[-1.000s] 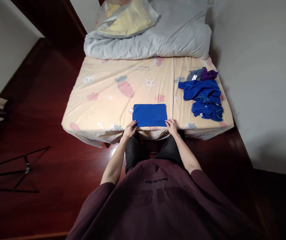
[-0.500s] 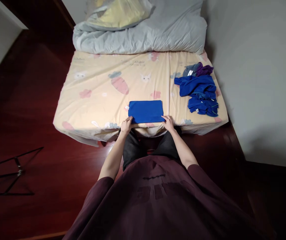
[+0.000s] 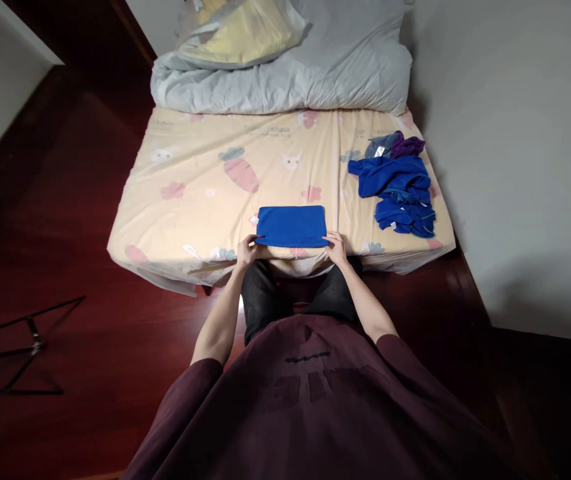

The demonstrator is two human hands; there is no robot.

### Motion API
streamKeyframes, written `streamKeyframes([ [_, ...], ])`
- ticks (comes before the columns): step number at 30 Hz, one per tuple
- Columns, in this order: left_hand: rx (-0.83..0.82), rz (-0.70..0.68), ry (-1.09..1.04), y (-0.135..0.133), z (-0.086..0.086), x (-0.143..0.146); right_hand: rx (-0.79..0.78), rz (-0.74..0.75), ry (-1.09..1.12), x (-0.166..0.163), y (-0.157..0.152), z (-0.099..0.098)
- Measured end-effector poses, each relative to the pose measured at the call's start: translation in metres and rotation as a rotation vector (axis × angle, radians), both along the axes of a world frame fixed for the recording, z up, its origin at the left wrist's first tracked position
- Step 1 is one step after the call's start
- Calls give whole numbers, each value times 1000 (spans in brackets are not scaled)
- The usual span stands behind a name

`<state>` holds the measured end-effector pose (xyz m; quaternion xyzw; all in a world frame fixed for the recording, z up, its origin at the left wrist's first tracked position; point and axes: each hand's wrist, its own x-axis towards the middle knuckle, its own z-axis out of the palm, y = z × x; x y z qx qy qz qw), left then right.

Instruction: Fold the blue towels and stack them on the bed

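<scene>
Dark red wooden floor (image 3: 90,280) all round, and on it the bed (image 3: 200,200) in its pale yellow sheet printed with carrots and cats; a grey duvet (image 3: 325,73) is bunched along the far end with a yellowish pillow (image 3: 240,33) on top; a black folding stand (image 3: 20,347) sits on the floor off to the left. On the right side of the bed there's a loose pile of blue clothes (image 3: 398,193), a scrap of purple at its far edge. Dead centre, at the near edge of the mattress, lies the folded blue cloth (image 3: 291,225), a neat flat rectangle. The left hand (image 3: 246,251) is at its near left corner, fingers curled; pinching or only touching, I can't tell. The right hand (image 3: 336,248) is at the near right corner, fingers stretched flat, gripping nothing. A small white tag (image 3: 254,219) pokes out just beside the cloth's left edge.
</scene>
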<state>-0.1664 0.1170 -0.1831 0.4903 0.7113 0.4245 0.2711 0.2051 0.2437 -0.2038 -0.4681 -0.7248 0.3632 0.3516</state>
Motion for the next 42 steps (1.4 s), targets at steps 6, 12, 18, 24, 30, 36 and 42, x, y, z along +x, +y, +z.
streamKeyframes([
  [6, 12, 15, -162, 7, -8, -10, -98, 29, 119, -3, 3, 3],
  [12, -28, -2, -209, 11, -23, -14, -190, 18, 190, -3, 4, 11],
  [18, -74, 39, -296, 11, -33, -15, -199, 40, 201, -1, 3, 13],
  [24, -55, 111, -321, 9, -29, -8, -265, -22, 157, 0, 9, -4],
  [30, -64, 185, -323, 7, -20, -1, -279, -58, 176, 0, 12, -18],
  [36, -69, 263, -289, 8, -20, 0, -273, -109, 220, -3, 9, -16],
  [42, -73, 263, -248, 8, -22, 0, -283, -114, 194, -4, 7, -13],
])
